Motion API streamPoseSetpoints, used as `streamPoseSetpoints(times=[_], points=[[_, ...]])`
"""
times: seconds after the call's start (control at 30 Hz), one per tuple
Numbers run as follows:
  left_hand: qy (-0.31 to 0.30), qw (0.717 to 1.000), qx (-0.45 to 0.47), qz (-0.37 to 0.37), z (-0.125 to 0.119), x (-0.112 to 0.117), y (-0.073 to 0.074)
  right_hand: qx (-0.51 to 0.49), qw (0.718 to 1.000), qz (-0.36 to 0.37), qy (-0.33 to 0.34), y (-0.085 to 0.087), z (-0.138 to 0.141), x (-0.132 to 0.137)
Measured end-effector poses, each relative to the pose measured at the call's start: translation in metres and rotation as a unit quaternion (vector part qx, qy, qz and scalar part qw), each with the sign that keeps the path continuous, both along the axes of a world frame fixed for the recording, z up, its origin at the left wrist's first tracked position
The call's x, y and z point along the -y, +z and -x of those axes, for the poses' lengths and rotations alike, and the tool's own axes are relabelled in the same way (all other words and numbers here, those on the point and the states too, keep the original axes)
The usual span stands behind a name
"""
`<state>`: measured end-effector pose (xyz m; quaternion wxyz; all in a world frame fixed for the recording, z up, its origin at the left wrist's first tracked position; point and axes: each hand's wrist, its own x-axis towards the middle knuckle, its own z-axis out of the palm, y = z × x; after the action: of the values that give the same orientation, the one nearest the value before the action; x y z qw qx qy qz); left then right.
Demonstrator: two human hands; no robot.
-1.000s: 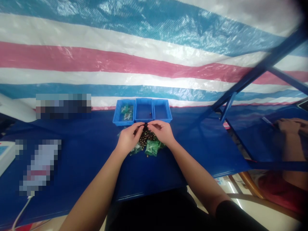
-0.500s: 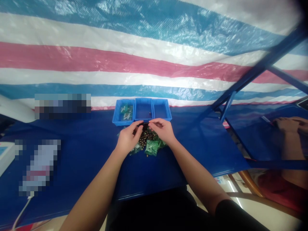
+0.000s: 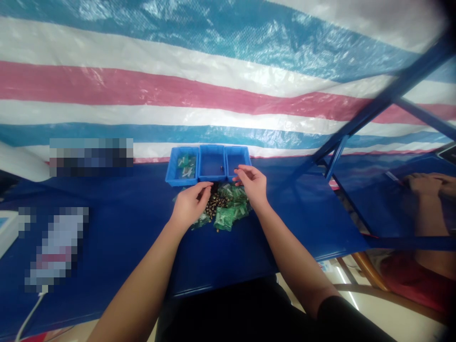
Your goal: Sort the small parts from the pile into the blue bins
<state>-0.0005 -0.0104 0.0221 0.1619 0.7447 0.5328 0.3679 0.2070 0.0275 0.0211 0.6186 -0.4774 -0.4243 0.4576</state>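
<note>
My left hand [image 3: 190,204] is pinched at the left edge of a heap of small brass-and-black metal parts [image 3: 216,202]. Whatever its fingertips hold is too small and dark to name. My right hand [image 3: 253,184] hovers at the front edge of the right blue bin [image 3: 239,156], thumb and fingers brought together. A dark speck shows at those fingertips, but I cannot make out its kind. Green plastic packets [image 3: 224,218] lie around the heap. The left blue bin [image 3: 171,166] contains similar packets, and one small part [image 3: 221,168] sits in the middle blue bin [image 3: 212,174].
A blue table [image 3: 135,237] bears everything. At left lies a blurred-out flat object [image 3: 59,251] with a white cable [image 3: 30,311]. A blue metal frame [image 3: 337,161] stands at right, with another person's hands [image 3: 425,183] beyond it. Striped sheeting [image 3: 178,85] hangs behind.
My right hand has moved right and away from the left hand, from over the heap to the right bin's front edge. My left hand has stayed nearly in place.
</note>
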Motion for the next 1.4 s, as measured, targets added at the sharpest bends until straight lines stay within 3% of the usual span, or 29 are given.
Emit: streamPoseSetpoints(times=[0.13,0.23,0.3,0.4,0.5,0.7,1.07,1.2,1.3,1.4], points=[[0.002,1.0,-0.006,0.002,0.0,0.0,0.0,0.034,0.999,-0.01,0.001,0.001,0.0,0.002],[0.011,1.0,-0.01,-0.004,0.0,0.0,0.001,0.136,0.989,-0.022,0.049,-0.001,0.003,0.006],[0.016,1.0,-0.013,-0.008,0.0,0.0,0.002,0.242,0.964,-0.058,0.094,-0.004,0.005,0.01],[0.019,1.0,-0.015,-0.008,0.0,0.0,0.002,0.386,0.901,-0.128,0.147,-0.007,0.011,0.015],[0.017,1.0,-0.018,-0.009,0.0,0.0,0.002,0.465,0.853,-0.166,0.169,-0.009,0.017,0.019],[0.009,1.0,-0.016,-0.01,0.0,0.0,0.002,0.521,0.812,-0.173,0.199,-0.01,0.021,0.02],[0.014,1.0,-0.015,-0.001,0.0,-0.001,0.0,0.495,0.842,-0.167,0.135,-0.019,0.019,0.016],[0.008,1.0,-0.011,-0.002,0.0,-0.002,0.0,0.41,0.894,-0.154,0.093,-0.012,0.02,0.018],[-0.001,1.0,-0.006,0.006,0.0,-0.003,-0.002,0.29,0.947,-0.116,0.071,-0.007,0.022,0.02],[-0.007,1.0,-0.006,0.013,-0.001,-0.003,-0.002,0.184,0.976,-0.082,0.079,-0.004,0.024,0.02]])
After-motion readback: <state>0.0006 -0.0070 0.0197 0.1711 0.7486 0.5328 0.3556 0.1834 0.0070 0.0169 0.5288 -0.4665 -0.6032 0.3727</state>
